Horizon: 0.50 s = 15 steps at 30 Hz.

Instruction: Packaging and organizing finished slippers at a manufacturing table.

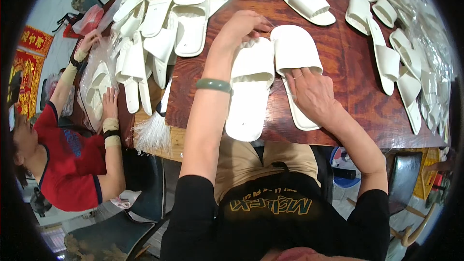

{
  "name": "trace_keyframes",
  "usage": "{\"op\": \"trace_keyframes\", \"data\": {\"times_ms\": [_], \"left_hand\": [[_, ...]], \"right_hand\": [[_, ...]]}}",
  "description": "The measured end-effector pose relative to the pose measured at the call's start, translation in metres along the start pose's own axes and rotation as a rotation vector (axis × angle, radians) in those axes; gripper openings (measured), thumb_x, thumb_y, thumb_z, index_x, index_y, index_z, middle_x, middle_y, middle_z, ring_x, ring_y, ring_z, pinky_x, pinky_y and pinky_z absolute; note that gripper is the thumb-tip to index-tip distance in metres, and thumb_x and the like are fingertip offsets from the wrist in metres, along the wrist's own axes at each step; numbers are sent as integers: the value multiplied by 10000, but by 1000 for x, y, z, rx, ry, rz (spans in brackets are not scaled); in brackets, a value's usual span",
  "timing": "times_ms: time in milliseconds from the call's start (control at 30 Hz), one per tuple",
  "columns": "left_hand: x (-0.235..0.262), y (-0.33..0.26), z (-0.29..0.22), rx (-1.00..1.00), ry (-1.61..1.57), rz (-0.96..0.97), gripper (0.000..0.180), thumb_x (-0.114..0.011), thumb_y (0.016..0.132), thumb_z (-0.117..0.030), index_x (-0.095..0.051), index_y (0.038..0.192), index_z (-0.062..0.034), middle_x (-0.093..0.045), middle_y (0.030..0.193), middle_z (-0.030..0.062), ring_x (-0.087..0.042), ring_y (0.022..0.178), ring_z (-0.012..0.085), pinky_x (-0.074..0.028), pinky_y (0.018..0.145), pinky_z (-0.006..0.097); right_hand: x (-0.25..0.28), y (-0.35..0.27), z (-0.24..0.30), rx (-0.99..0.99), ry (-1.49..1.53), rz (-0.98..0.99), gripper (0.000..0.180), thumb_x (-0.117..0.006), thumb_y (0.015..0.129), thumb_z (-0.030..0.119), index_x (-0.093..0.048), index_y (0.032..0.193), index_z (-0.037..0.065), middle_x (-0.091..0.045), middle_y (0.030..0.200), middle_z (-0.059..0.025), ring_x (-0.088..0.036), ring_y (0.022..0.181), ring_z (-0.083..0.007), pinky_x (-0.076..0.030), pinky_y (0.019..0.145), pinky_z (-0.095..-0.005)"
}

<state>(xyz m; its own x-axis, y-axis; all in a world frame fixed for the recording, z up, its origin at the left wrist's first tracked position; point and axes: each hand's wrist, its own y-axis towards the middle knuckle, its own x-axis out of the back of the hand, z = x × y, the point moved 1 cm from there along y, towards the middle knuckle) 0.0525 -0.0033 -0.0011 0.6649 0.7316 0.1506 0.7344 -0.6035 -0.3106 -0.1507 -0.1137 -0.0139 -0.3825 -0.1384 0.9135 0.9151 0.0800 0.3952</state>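
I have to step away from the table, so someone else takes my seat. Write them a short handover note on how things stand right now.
Left hand: fingers pinching at the toe end of the left slipper.
Right hand: flat on the right slipper, pressing it to the table.
The two white slippers lie side by side at the table's near edge.
Done: pair lined up.
Left: not bagged; loose slippers piled at the far left, bagged ones along the right.

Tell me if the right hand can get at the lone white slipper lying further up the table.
Probably yes. The right hand rests on the right slipper of the pair, and only bare wooden table lies between it and the lone slipper.
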Motion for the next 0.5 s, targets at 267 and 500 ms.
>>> {"op": "trace_keyframes", "data": {"times_ms": [267,500], "left_hand": [[-7,12,5,-253,-365,115,155,-525,910,-161,-608,922,-31,-586,777,9,-458,592,25,-337,434,153],[-10,-10,8,-380,-554,133,157,-516,920,-162,-572,916,-15,-598,816,40,-530,630,74,-444,531,196]], "right_hand": [[11,3,-3,26,-3,99,166,-491,881,171,-562,968,48,-604,822,-122,-609,668,-289,-497,564,-381],[21,-5,-5,168,87,7,321,-516,840,125,-518,1153,54,-604,982,-120,-596,723,-294,-497,632,-376]]}}
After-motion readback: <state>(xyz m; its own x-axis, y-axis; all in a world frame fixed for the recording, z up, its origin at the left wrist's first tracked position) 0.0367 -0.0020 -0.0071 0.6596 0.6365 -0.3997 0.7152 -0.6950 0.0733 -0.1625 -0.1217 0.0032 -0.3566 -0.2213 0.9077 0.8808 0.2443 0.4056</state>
